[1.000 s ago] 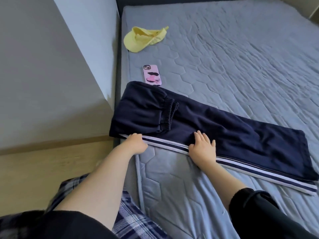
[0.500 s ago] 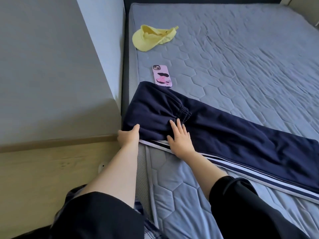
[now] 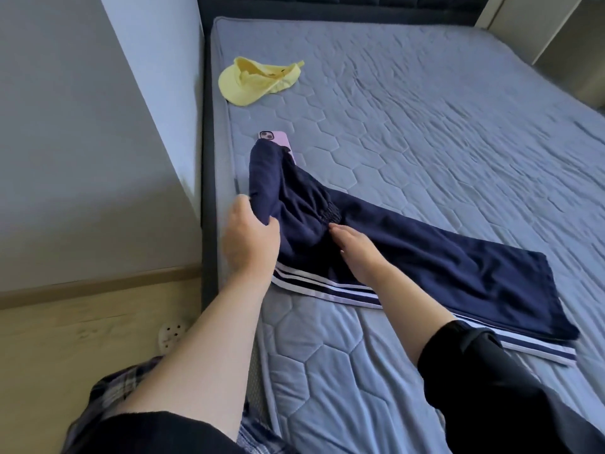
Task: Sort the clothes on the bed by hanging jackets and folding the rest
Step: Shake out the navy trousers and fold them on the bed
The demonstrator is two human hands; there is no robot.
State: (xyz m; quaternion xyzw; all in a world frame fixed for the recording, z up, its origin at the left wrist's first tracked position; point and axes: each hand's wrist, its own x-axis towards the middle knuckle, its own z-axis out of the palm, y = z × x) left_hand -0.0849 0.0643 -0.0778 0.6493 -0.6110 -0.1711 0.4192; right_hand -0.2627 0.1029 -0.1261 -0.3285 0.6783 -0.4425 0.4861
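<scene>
Navy track pants (image 3: 442, 267) with white side stripes lie folded lengthwise across the near left part of the grey quilted mattress (image 3: 425, 126). My left hand (image 3: 248, 240) grips the waistband end and holds it raised off the bed. My right hand (image 3: 357, 253) rests with straight fingers on the pants just below the elastic waistband. The leg ends lie flat toward the right.
A yellow cap (image 3: 252, 80) lies near the mattress's far left corner. A pink phone (image 3: 278, 140) is partly covered by the lifted waistband. A grey wall (image 3: 82, 142) and wooden floor (image 3: 82, 329) with a white floor socket (image 3: 170, 332) lie left of the bed.
My left hand took hold of the waistband end and lifted it up, so it now overlaps the phone. My right hand slid left along the pants toward the waistband.
</scene>
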